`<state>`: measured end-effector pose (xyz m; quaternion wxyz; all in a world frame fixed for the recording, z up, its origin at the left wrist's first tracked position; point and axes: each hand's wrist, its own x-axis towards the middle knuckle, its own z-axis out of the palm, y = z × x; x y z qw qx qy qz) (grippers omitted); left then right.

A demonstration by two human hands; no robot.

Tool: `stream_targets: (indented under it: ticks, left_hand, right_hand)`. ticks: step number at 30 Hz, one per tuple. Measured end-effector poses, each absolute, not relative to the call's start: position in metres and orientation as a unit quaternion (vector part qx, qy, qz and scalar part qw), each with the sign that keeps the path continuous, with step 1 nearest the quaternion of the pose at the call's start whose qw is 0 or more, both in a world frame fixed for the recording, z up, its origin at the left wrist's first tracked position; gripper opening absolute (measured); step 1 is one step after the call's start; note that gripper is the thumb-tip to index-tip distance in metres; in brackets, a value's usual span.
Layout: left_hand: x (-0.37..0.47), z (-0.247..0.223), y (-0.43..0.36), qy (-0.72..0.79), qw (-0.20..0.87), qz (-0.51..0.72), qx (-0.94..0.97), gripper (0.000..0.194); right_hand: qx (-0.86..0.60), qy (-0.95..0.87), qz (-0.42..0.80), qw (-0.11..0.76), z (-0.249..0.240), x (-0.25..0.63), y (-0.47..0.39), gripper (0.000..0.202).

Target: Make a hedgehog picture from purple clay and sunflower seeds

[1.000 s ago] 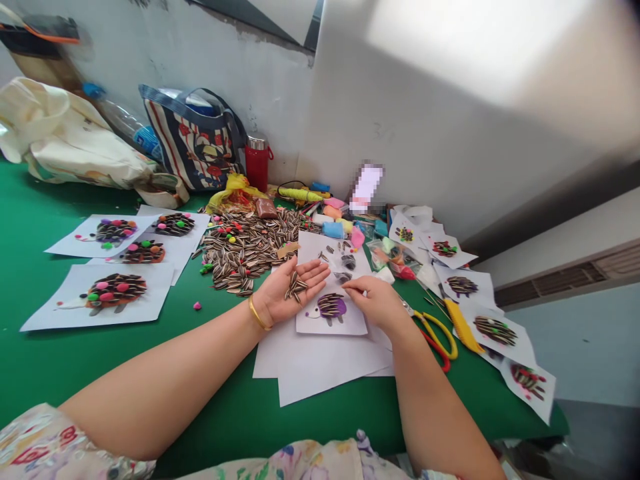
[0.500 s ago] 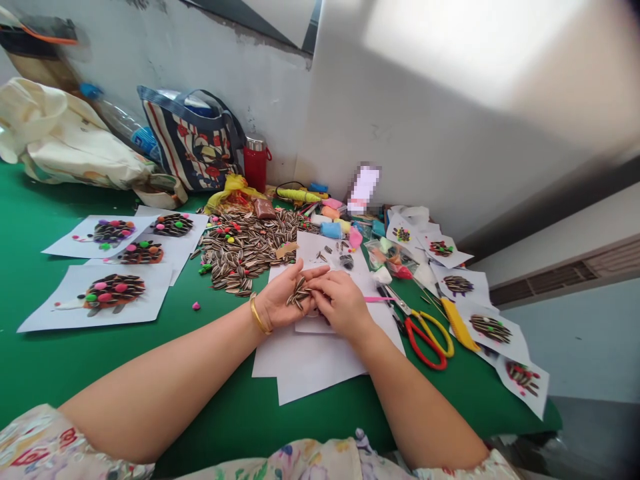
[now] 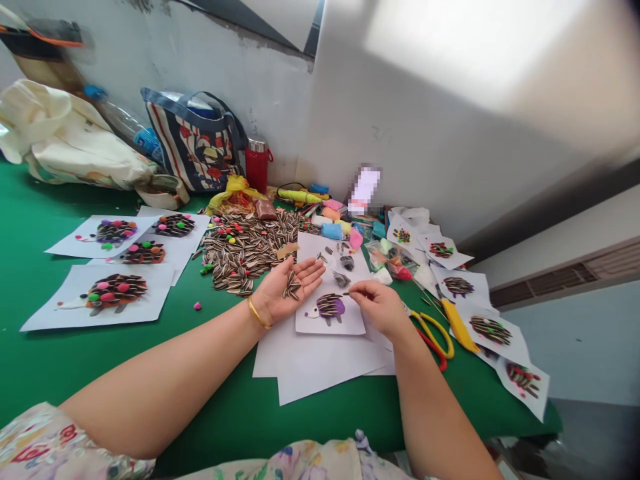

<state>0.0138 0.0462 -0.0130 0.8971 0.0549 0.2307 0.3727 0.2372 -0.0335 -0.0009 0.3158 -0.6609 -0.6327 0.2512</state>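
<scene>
My left hand (image 3: 287, 288) is turned palm up with its fingers stretched out, and several striped sunflower seeds (image 3: 291, 287) rest in the palm. Between the thumb and forefinger of my right hand (image 3: 380, 307) is a single sunflower seed (image 3: 347, 293). That seed is just above and to the right of a small hedgehog picture (image 3: 311, 323) on white paper. The hedgehog has a purple clay body (image 3: 341, 306) with seeds across its left and middle part, a white face and grey feet. Grey lumps in clear wrap (image 3: 342, 279) lie beyond it.
A heap of sunflower seeds (image 3: 240, 253) lies behind my left hand. Finished hedgehog cards are at left (image 3: 55, 313) and along the right edge (image 3: 520, 350). Scissors with red and yellow handles (image 3: 440, 333) lie beside my right wrist. Bags and a red flask (image 3: 257, 170) stand against the wall.
My right hand has moved right, away from the left palm, with one seed in its pinch. The purple hedgehog, covered by the hands before, now shows.
</scene>
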Motion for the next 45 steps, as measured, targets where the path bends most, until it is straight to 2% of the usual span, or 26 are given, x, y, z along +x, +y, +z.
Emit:
stream_targets:
  ticks: [10, 18, 31, 40, 45]
  left_hand:
    - [0.014, -0.013, 0.046, 0.233, 0.897, 0.37, 0.059, 0.048]
    - [0.014, -0.012, 0.045, 0.235, 0.896, 0.373, 0.058, 0.048]
    - [0.014, -0.013, 0.045, 0.23, 0.898, 0.37, 0.056, 0.047]
    - [0.014, -0.013, 0.045, 0.229, 0.899, 0.368, 0.059, 0.047]
    - [0.014, -0.012, 0.044, 0.219, 0.902, 0.367, 0.057, 0.048]
  right_hand:
    - [-0.681, -0.668, 0.207, 0.217, 0.0, 0.229, -0.036, 0.015]
    - [-0.66, -0.698, 0.175, 0.217, -0.001, 0.225, -0.035, 0.014]
    - [-0.653, -0.73, 0.118, 0.161, -0.002, 0.22, -0.031, 0.015]
    - [-0.651, -0.736, 0.098, 0.156, -0.004, 0.219, -0.032, 0.016]
    - [-0.646, -0.73, 0.089, 0.206, 0.002, 0.221, -0.037, 0.015]
